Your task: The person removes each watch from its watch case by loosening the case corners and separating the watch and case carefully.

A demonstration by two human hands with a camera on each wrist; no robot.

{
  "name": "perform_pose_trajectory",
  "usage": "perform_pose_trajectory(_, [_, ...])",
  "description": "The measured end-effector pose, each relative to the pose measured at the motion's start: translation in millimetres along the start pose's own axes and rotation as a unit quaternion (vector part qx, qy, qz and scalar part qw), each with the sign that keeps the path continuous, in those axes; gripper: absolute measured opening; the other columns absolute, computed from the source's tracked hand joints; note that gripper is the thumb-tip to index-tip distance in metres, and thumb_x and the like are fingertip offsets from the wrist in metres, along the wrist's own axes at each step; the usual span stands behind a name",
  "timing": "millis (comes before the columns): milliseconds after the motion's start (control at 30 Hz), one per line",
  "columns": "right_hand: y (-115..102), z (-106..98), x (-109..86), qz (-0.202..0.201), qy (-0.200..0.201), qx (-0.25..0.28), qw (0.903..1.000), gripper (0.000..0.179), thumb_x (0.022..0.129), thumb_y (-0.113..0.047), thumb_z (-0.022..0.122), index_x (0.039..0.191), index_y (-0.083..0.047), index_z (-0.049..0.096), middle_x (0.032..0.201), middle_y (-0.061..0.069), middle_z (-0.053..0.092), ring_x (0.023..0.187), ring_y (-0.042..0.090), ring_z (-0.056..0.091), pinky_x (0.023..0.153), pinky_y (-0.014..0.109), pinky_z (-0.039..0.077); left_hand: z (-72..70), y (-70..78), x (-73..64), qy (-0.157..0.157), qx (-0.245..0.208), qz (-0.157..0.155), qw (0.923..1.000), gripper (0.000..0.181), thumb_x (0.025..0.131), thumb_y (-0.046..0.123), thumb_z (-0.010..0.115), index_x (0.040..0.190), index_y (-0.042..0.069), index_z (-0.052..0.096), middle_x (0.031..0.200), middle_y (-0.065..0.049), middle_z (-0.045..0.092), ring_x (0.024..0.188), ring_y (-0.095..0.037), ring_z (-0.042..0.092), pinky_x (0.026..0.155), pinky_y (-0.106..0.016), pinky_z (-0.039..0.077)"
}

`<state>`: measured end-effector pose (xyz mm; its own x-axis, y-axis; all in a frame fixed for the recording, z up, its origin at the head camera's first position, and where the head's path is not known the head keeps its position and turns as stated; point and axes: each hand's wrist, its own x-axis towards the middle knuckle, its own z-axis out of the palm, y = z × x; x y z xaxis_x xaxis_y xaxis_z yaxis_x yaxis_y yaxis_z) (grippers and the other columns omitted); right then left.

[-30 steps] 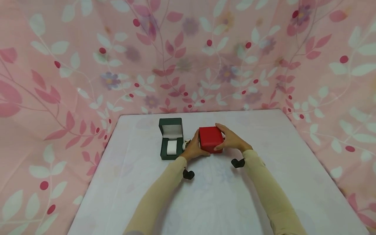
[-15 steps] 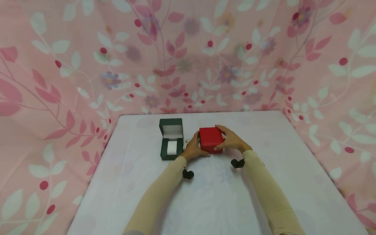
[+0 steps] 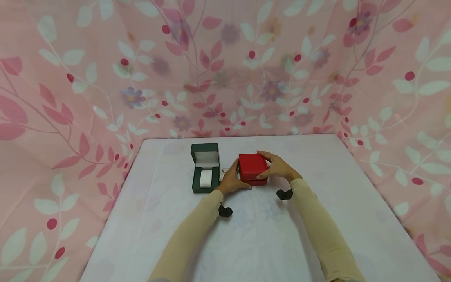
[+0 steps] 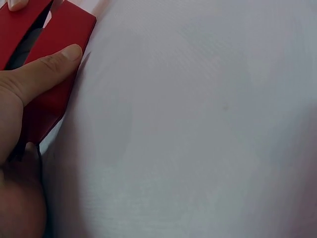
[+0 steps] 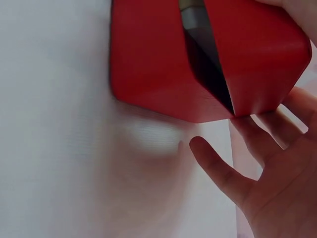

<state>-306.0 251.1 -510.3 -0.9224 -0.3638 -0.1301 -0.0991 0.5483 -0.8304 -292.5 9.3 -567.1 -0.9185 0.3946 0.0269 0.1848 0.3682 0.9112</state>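
Note:
A red box [image 3: 251, 163] stands on the table between both hands, its lid slightly raised. The left hand [image 3: 232, 180] holds the base from the left, its thumb pressed along the front in the left wrist view. On the right, the right hand [image 3: 279, 168] pinches the lid [image 5: 262, 54] between thumb and fingers, with the little finger extended. Through the gap above the base [image 5: 146, 54], part of a grey and gold-coloured thing [image 5: 195, 22] shows. What looks like a wristwatch [image 3: 223, 175] lies by the left hand, mostly hidden behind it.
Left of the hands, a dark green watch box [image 3: 197, 183] stands with its lid raised and a white cushion [image 3: 206, 179] inside. A white cloth covers the table [image 3: 267, 235]. Pink floral fabric [image 3: 225, 78] hangs behind and at both sides.
The red box's lid has risen a little at the front, so a seam above the base shows more clearly. Both hands stay almost in place.

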Motion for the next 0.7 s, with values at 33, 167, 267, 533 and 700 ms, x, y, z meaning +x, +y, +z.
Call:
perform_pose_trajectory(33, [-1,-1,0.4,0.001,-0.003,0.003,1.0,0.106,0.063,-0.041,0.092,0.152,-0.029,0.035,0.158,-0.001,0.027,0.142,0.027,0.025,0.107,0.057,0.034,-0.1,0.2,-0.4,-0.001,-0.002,-0.002,1.0,0.129,0.06,0.025,0.096,0.157,0.015,0.012,0.158,0.001,0.028,0.142,-0.014,0.029,0.11,-0.034,0.035])
perform_pose_trajectory(167, [-5,-6,3.1,0.004,-0.016,0.007,0.9998,0.101,0.064,-0.04,0.091,0.15,-0.03,0.038,0.152,0.002,0.038,0.136,0.026,0.033,0.107,0.056,0.035,-0.8,-0.2,-0.9,0.001,-0.004,-0.004,1.0,0.13,0.059,0.024,0.096,0.157,0.016,0.012,0.158,0.002,0.026,0.142,-0.015,0.031,0.11,-0.033,0.034])
perform_pose_trajectory(267, [-8,-11,6.1,0.013,-0.029,0.005,0.9995,0.099,0.067,-0.039,0.089,0.151,-0.028,0.038,0.149,0.006,0.042,0.136,0.029,0.034,0.108,0.058,0.032,-1.0,-0.5,0.3,0.001,0.0,-0.005,1.0,0.13,0.059,0.025,0.096,0.158,0.016,0.012,0.158,0.002,0.026,0.141,-0.015,0.031,0.11,-0.033,0.035])
perform_pose_trajectory(533, [-14,-18,9.6,0.031,-0.047,0.023,0.9981,0.094,0.071,-0.037,0.087,0.151,-0.021,0.04,0.14,0.009,0.051,0.128,0.03,0.043,0.106,0.057,0.035,-0.6,0.9,-1.1,0.001,0.002,-0.016,0.9999,0.133,0.06,0.026,0.096,0.158,0.012,0.006,0.16,-0.002,0.021,0.141,-0.023,0.032,0.111,-0.039,0.034])
perform_pose_trajectory(700, [-17,-21,9.2,0.035,-0.05,0.027,0.9978,0.09,0.071,-0.037,0.087,0.148,-0.02,0.044,0.135,0.008,0.055,0.122,0.028,0.049,0.104,0.054,0.038,1.5,-3.5,-0.9,0.005,0.004,-0.004,1.0,0.136,0.059,0.027,0.096,0.157,0.009,0.004,0.161,-0.005,0.019,0.141,-0.027,0.032,0.11,-0.041,0.034])
